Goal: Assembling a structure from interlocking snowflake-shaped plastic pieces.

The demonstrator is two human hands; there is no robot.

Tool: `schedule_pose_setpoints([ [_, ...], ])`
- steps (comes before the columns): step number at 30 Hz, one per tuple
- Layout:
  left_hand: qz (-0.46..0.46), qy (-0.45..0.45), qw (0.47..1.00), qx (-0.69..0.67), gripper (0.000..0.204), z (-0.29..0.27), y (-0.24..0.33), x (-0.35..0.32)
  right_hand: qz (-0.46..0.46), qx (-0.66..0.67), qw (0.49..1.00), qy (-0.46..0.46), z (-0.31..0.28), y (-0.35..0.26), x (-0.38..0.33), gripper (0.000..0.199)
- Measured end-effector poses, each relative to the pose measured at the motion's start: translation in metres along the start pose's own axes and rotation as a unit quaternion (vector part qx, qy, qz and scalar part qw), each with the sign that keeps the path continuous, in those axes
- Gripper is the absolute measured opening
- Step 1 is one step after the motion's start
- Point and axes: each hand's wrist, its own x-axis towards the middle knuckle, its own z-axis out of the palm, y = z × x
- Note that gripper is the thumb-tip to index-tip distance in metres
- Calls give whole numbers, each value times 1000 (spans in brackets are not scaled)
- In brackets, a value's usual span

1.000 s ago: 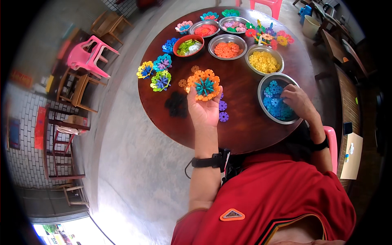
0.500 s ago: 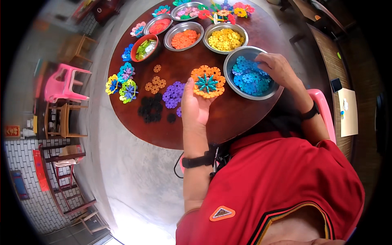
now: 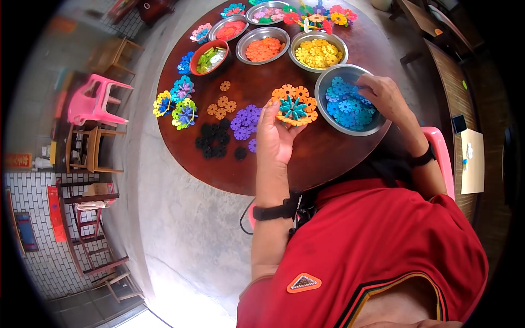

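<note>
My left hand (image 3: 276, 136) holds up a flower (image 3: 295, 105) built from flat, notched plastic discs, with orange petals around a teal spiky centre. Its thumb presses on the flower's left side, and the palm is under it. On the right, my right hand (image 3: 387, 98) reaches over the rim of a metal bowl (image 3: 377, 129) filled with blue discs (image 3: 348, 104). The fingers of that hand are bent and drawn together at the discs; whatever is between the fingertips is hidden. Loose purple discs (image 3: 246, 121), black discs (image 3: 212, 140) and small orange discs (image 3: 221, 106) lie left of my left hand.
Metal bowls of yellow discs (image 3: 318, 53) and orange-red discs (image 3: 264, 49) stand farther back on the round brown table (image 3: 219, 177), beside a red bowl (image 3: 209, 72). Several finished flowers (image 3: 185, 113) line its left edge. A pink stool (image 3: 95, 101) stands on the floor at left.
The whole view has shifted, so the table sits farther right. My left hand has tipped the orange flower, and it now shows at a slant. My right hand stays at the blue discs.
</note>
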Motion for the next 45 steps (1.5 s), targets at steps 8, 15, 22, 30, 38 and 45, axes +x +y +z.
schedule_pose_setpoints([
  [8,12,11,1000,-25,36,-3,4,3,8,-14,1000,-11,1,3,-2,16],
  [15,92,-23,992,-88,42,-4,11,0,-69,75,995,3,-12,-49,6,13],
  [22,173,-69,980,-68,43,-1,7,2,-148,159,974,67,11,-93,25,13],
  [30,144,-109,979,-98,40,10,7,-8,-71,184,980,33,19,-97,29,18],
  [38,113,-44,978,-169,47,14,0,-11,-95,168,980,55,22,-101,20,18],
  [45,93,-35,969,-227,44,5,0,-5,-105,184,977,28,36,-109,8,18],
])
